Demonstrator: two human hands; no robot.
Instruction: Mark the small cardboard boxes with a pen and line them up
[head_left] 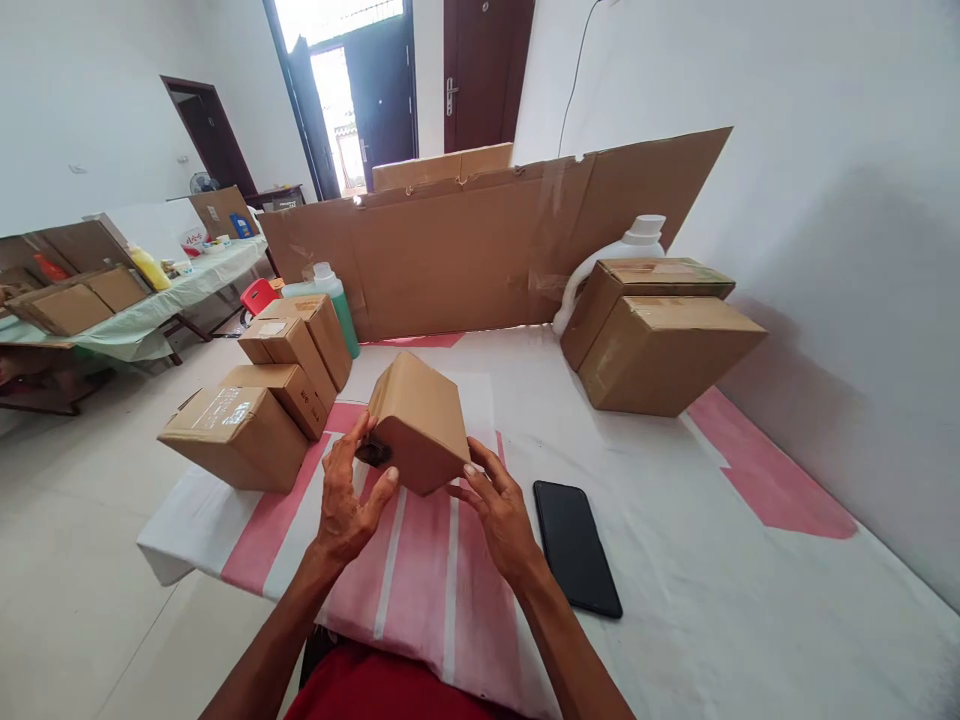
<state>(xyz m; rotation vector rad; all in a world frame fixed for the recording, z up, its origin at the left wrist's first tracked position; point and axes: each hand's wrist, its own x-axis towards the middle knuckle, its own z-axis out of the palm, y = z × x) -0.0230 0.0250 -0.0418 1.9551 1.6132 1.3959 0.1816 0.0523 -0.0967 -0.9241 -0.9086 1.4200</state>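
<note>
1. A table (712,560) under a white cloth with pink stripes fills the lower and right part of the frame
2. A large cardboard sheet (480,240) stands upright along the table's far edge, across the upper middle
3. Two big cartons (660,340), one on the other, sit at middle right, just in front of a white jug (637,240)
4. Four smaller cartons (262,390) are piled at middle left near the table's corner, with a green bottle (341,305) behind them
5. A small cardboard box (420,420) is at the centre, tilted on one corner above the pink stripes, between the person's hands
6. A black phone (576,545) lies flat on the cloth at lower centre, just to the right of the right wrist
7. The left hand (349,500) grips the box's near-left face, thumb and fingers closed around its edge, beside a dark spot on that face
8. The right hand (499,510) touches the box's lower right edge with its fingers spread apart
</note>
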